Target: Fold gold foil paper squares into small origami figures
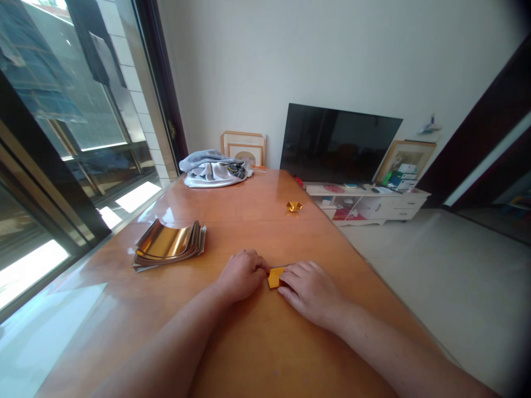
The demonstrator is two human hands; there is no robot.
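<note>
A small piece of folded gold paper [274, 278] lies on the wooden table [265, 348] between my hands. My left hand [244, 275] is closed at its left end, fingers curled and pressing its edge. From the right, my right hand [312, 293] grips the paper between thumb and fingers, covering that end. Farther off to the left sits a curled stack of gold foil paper sheets [168, 243]. A finished-looking folded gold paper ingot [294, 207] rests near the table's right edge.
Grey cloth [213, 168] lies bunched at the table's far end, with picture frames [244, 145] behind it. A white sheet [53, 331] covers the near left corner. Beyond the right edge stand a television [340, 145] and a low white cabinet [373, 205].
</note>
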